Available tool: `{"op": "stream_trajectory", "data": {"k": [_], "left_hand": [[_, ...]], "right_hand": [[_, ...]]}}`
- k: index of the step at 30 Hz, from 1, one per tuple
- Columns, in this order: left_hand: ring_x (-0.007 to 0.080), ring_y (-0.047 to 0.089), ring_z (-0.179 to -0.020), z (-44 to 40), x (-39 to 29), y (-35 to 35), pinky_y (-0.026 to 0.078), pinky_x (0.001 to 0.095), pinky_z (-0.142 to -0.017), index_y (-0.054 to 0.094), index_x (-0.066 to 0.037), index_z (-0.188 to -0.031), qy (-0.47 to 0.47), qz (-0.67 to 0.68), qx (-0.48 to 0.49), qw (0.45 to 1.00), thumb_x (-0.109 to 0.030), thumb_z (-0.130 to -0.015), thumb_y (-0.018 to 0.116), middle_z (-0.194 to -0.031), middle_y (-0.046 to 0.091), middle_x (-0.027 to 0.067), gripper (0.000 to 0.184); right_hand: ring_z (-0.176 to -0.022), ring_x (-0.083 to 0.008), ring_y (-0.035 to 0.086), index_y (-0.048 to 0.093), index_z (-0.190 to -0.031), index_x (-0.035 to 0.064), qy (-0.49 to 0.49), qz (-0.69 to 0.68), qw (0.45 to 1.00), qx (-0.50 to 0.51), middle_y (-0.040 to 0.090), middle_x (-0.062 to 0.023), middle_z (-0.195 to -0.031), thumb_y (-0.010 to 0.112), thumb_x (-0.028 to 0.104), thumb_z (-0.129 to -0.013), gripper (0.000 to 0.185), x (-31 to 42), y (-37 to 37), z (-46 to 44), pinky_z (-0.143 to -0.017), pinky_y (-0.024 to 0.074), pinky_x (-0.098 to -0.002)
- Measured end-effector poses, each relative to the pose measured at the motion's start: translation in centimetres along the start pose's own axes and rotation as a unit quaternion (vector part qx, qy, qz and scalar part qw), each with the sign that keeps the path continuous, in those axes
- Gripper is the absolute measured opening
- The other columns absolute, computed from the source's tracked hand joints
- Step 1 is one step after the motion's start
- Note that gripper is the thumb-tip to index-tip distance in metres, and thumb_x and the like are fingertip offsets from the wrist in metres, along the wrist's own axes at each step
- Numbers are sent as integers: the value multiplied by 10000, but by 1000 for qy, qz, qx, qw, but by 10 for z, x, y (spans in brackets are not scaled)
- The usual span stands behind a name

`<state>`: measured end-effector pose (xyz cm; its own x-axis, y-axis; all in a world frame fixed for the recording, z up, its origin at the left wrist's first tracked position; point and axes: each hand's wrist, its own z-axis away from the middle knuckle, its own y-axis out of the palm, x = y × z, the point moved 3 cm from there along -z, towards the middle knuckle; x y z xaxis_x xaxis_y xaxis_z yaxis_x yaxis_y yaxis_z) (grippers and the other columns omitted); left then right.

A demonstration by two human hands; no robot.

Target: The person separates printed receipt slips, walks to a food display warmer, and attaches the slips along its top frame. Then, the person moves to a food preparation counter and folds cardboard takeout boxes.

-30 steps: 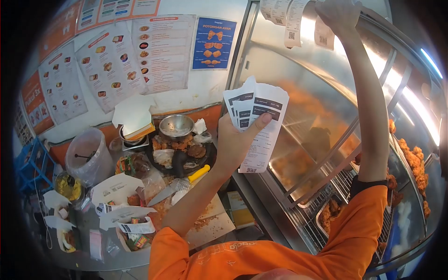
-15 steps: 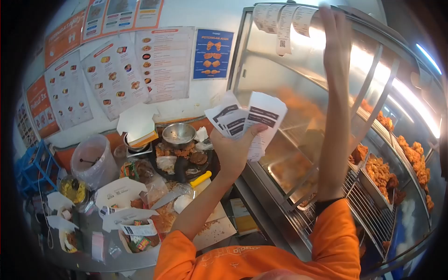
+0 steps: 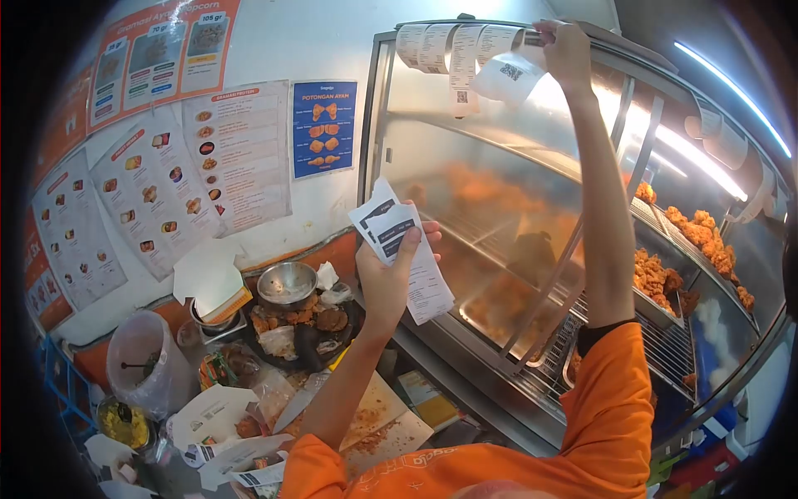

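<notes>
My left hand (image 3: pixel 386 287) is closed around a small bundle of printed receipts (image 3: pixel 428 291), with the thumb pressed over their dark-banded faces. Up at the top rail of the glass display case (image 3: pixel 482 145), my right hand (image 3: pixel 565 54) has its fingers closed at the edge of another receipt (image 3: pixel 503 79). That slip curls out to the left and shows a square code. Several hanging receipts (image 3: pixel 463 75) line the same rail beside it.
Below my left arm, the counter carries open paper boxes (image 3: pixel 212 416), a metal bowl (image 3: pixel 287 283), a knife (image 3: pixel 301 403) and a cutting board (image 3: pixel 378 420). A clear plastic bucket (image 3: pixel 150 362) stands left. Fried chicken (image 3: pixel 702 241) fills trays inside the case. Posters (image 3: pixel 324 129) cover the wall.
The view has swung, so the case sits further left. My right hand, blurred and stretched upward before, is now closed at the rail with a receipt. The bundle in my left hand looks smaller.
</notes>
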<state>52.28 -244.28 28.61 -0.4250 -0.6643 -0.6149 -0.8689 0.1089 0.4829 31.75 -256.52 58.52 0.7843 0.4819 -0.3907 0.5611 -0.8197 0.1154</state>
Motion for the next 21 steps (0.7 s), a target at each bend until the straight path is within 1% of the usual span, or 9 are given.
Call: {"op": "stream_trajectory", "data": {"k": [1,6,11,12,14,15,18,20,21], "left_hand": [[199,635,-843,-1,-2,-4,551,295,-641,457,31,-1173,1,11,-5,1000,-121,-877,540,-952,624,156,343],[185,647,-755,-5,0,-14,545,273,-616,535,49,-1064,-36,52,-28,998,-107,-834,607,-873,646,147,287],[143,626,-629,-3,5,-9,511,244,-540,607,25,-878,-18,4,-57,998,-109,-733,717,-738,645,108,226],[137,622,-620,-2,5,-9,506,240,-533,613,24,-857,-10,-15,-59,998,-106,-727,720,-728,644,102,213],[124,614,-592,-2,9,-9,496,229,-521,621,21,-828,2,-19,-65,998,-107,-709,736,-708,643,91,209],[102,608,-607,-1,10,-8,487,217,-542,631,16,-830,-1,-4,-63,998,-97,-690,753,-722,647,67,217],[79,602,-620,3,9,-3,478,205,-562,642,10,-829,-4,0,-59,998,-79,-658,775,-739,650,43,234],[77,600,-620,5,6,1,478,205,-562,642,10,-825,-2,-13,-53,998,-72,-645,782,-743,651,42,242],[79,603,-624,7,4,4,483,209,-571,636,15,-837,19,-29,-56,998,-59,-633,784,-748,651,42,263]], "right_hand": [[-770,-303,603,629,-943,11,-23,52,995,84,619,-195,-876,527,-33,-717,253,-15,10,0,-715,464,-366],[-820,-344,594,632,-929,13,2,56,985,161,619,-208,-878,504,5,-724,241,-7,-1,-16,-751,468,-391],[-1003,-311,513,609,-1011,82,20,427,873,237,579,-138,-1020,444,164,-833,256,63,-13,-12,-848,397,-363],[-1003,-311,513,609,-1011,82,17,423,873,241,579,-138,-1020,444,164,-833,256,62,-6,-7,-848,397,-363],[-1198,-335,347,597,-1058,0,24,432,884,175,484,-168,-1175,438,392,-834,479,69,0,-4,-964,241,-539],[-1198,-335,347,597,-1058,0,22,431,885,176,484,-168,-1175,438,392,-834,479,76,-3,-4,-964,241,-539],[-1139,-359,438,615,-1050,23,31,451,871,190,483,-190,-1208,503,260,-820,349,92,-25,0,-966,311,-492],[-1013,-277,474,592,-1018,91,-51,359,932,9,563,-97,-991,448,275,-859,282,104,-46,1,-879,347,-333],[-972,-254,481,586,-1009,82,-5,141,988,56,550,-84,-995,480,338,-841,324,113,-59,15,-863,354,-329]]}}
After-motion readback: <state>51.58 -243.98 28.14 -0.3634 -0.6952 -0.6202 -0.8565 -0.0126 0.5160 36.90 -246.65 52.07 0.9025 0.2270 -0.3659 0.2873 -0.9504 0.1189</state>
